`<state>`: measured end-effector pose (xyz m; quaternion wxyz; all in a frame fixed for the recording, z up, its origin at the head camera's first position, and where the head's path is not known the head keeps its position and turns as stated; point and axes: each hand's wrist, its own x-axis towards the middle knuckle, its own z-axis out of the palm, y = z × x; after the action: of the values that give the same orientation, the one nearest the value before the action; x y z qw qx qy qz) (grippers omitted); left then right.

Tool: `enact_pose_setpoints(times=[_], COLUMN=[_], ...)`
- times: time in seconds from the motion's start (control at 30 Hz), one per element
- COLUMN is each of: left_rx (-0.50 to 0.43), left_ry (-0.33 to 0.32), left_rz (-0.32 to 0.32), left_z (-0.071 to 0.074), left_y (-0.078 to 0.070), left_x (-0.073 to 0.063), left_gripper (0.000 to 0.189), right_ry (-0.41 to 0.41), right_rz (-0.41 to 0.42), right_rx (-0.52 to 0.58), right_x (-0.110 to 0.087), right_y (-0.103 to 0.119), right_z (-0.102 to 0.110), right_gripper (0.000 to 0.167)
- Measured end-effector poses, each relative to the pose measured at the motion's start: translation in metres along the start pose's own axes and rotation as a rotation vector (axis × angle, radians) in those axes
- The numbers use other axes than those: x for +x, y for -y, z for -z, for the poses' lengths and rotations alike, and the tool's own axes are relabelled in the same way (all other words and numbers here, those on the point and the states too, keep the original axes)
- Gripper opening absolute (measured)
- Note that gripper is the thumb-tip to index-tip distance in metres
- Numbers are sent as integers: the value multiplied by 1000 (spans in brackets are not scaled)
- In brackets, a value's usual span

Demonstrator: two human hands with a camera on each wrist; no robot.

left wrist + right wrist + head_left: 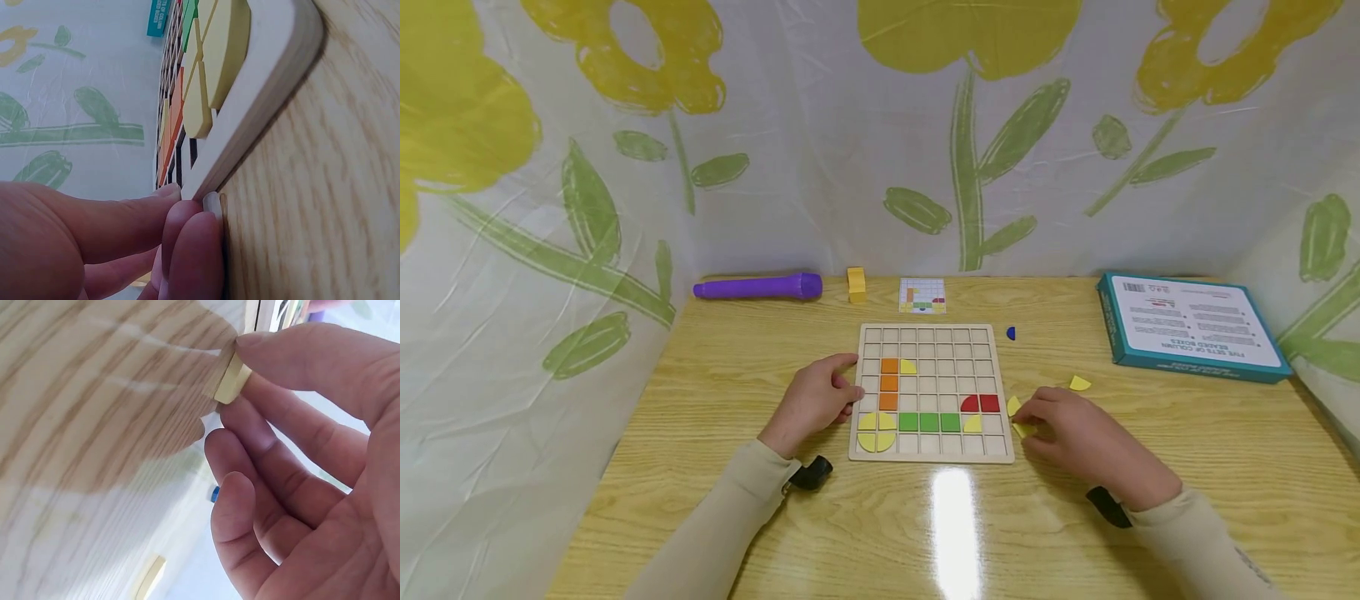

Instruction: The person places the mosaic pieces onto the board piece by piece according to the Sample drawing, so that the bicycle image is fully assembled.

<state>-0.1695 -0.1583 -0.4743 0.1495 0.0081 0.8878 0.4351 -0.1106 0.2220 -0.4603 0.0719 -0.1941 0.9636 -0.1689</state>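
Note:
A square wooden grid board (932, 457) lies on the table with flat coloured pieces in its cells. My left hand (815, 398) holds the board's left edge, thumb and fingertips at the rim. Beside the right edge, my right hand (1067, 429) pinches a yellow quarter-circle piece (231, 381) between thumb and fingers, low over the table. Another yellow quarter-circle (1014, 405) lies close to those fingertips. On the board are orange squares (889, 383), green squares (928, 422), a red square (989, 403), a red quarter-circle (971, 404) and several yellow quarter-circles, some forming a full circle (886, 422).
Behind the board lies a small pattern card (922, 296), with a yellow block (856, 285) and a purple microphone (758, 287) to its left. A blue half-circle (1011, 333) and a loose yellow quarter-circle (1079, 382) lie right of the board. A teal-edged box (1195, 327) stands farther right.

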Motion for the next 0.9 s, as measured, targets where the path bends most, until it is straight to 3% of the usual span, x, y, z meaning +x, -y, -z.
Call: enact_pose_setpoints(times=[0.23,0.63,0.9], left_rx=[-4,3,2], left_ry=[-1,3,3], left_rz=[5,10,16], left_z=[0,1,1], left_y=[-1,0,0], left_x=[-1,0,1], left_gripper=[63,64,64], right_ry=[-4,-53,-59], right_rz=[-11,62,49], right_rx=[-6,-26,-46], right_x=[3,23,27], right_y=[3,26,31], right_z=[0,0,-5], right_gripper=[22,21,22])
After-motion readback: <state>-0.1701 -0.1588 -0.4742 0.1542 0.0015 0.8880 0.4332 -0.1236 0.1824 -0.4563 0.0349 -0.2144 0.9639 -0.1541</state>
